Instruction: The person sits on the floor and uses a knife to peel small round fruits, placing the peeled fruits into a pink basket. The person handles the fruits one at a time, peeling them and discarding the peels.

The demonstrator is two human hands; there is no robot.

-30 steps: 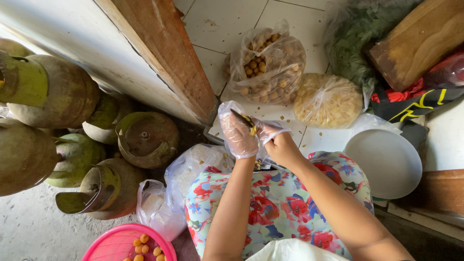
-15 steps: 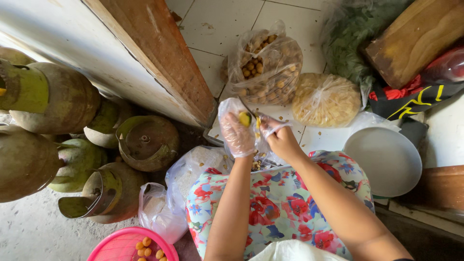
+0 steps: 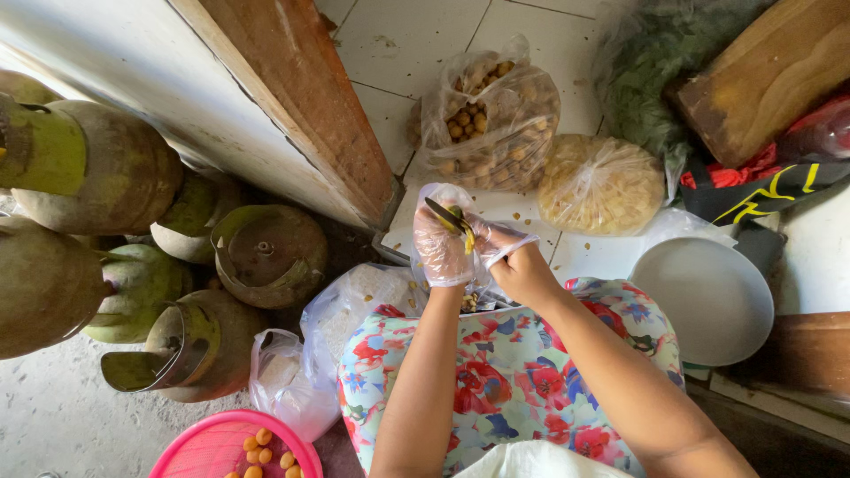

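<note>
Where the tiled floor (image 3: 425, 44) meets the wall, a slanting wooden door frame (image 3: 292, 97) crosses the upper left, and a cluster of worn green gas cylinders (image 3: 115, 177) fills the left side, some lying over, one (image 3: 266, 252) showing its round top. At upper right a dark bag of leafy greens (image 3: 664, 71) sits against a wooden block (image 3: 761, 80). Centre, two clear plastic bags rest side by side and touching: one of small brown round fruits (image 3: 487, 115), one of pale yellow peeled pieces (image 3: 602, 186). A round white plate (image 3: 708, 296) lies at right, near the person's floral-print lap (image 3: 505, 381). A crumpled white plastic bag (image 3: 345, 310) lies just left of the lap, with a smaller knotted bag (image 3: 283, 381) below it. A pink basket (image 3: 212, 447) at the lower edge holds a few orange-yellow fruits (image 3: 261, 451).

Above the lap, both hands meet, each in a thin clear plastic glove. The left hand (image 3: 440, 243) is curled, its fingers closed round a small yellowish fruit (image 3: 467, 241) held at the fingertips. The right hand (image 3: 513, 261) is closed on a small knife (image 3: 445, 215), whose dark blade lies against the fruit. Whether the blade has entered the fruit cannot be told.
</note>
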